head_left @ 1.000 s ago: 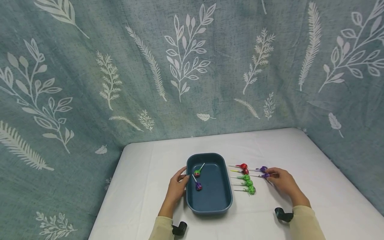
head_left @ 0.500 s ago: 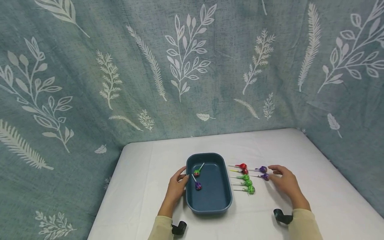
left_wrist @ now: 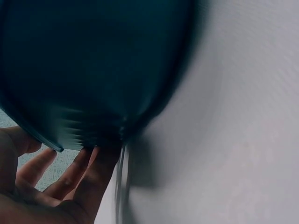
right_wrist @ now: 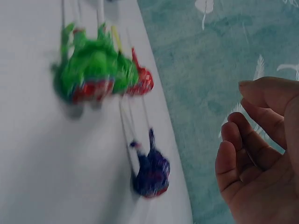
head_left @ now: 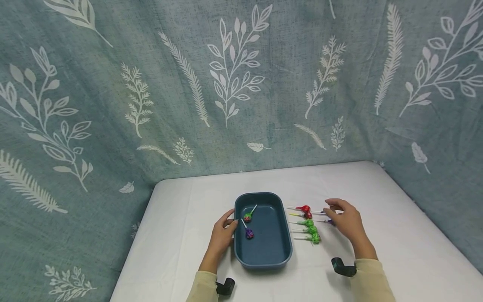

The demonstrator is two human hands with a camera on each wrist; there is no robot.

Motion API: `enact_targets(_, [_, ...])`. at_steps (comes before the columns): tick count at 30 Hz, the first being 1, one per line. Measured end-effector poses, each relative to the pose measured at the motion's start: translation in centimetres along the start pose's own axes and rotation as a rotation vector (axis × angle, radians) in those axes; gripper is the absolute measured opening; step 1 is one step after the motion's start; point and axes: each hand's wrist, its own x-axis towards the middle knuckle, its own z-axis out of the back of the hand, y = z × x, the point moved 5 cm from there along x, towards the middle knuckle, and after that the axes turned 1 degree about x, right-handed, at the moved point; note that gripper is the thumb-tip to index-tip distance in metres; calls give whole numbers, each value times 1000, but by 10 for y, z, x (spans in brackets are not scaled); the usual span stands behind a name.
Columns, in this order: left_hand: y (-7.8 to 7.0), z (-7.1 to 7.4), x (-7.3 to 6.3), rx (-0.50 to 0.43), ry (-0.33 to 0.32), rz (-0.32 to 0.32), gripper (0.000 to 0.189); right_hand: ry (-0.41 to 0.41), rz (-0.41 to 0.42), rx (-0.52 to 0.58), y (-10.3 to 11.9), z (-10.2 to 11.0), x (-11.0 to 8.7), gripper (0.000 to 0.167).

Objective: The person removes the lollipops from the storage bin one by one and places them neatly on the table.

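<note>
My left hand point(head_left: 221, 235) rests against the left side of a dark blue tray point(head_left: 264, 251), its fingertips touching the outer wall in the left wrist view. Inside lie a green lollipop point(head_left: 247, 217) and a purple lollipop point(head_left: 249, 233). My right hand point(head_left: 349, 223) hovers over two purple lollipops point(right_wrist: 152, 177), fingers loosely bent and nothing between them. It partly hides their heads in the head view. Left of these, green lollipops point(head_left: 315, 238) and red lollipops point(head_left: 305, 208) lie in a column, sticks toward the tray.
A white cloth-covered table point(head_left: 181, 235) carries everything. Behind and beside it hangs a blue-green curtain point(head_left: 279, 105) with white leaf prints. Each wrist wears a black camera mount, such as the left wrist's mount point(head_left: 226, 287).
My right hand has moved left and slightly farther back, from the right end of the purple lollipops to over their heads. The left hand and tray have stayed put.
</note>
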Motion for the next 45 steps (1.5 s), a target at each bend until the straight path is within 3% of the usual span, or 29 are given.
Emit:
enact_targets(9, [-1,0,-1,9,-1,3,49,22,77,68,44,-27,7,35])
enact_targets(18, [-16,-1,-7,0,16,1,48,54,137,153,74,-56,13,32])
enact_targets(22, [-11,0,-6,8,2,-7,49,70,171,172,84,-66,15,30])
enact_targets(27, [-2,0,-2,6,-5,-3,48,87,180,195,92,-78,16,29])
enact_targets(35, [-1,0,-1,-5,1,-13,49,118,145,200,98,-94,17,30])
enact_targets(42, [-32,0,-18,-11,30,-24,48,153,142,202,107,-104,18,31])
enact_targets(45, [-22,-1,-13,-5,22,-30,48,152,140,193,110,-109,18,30])
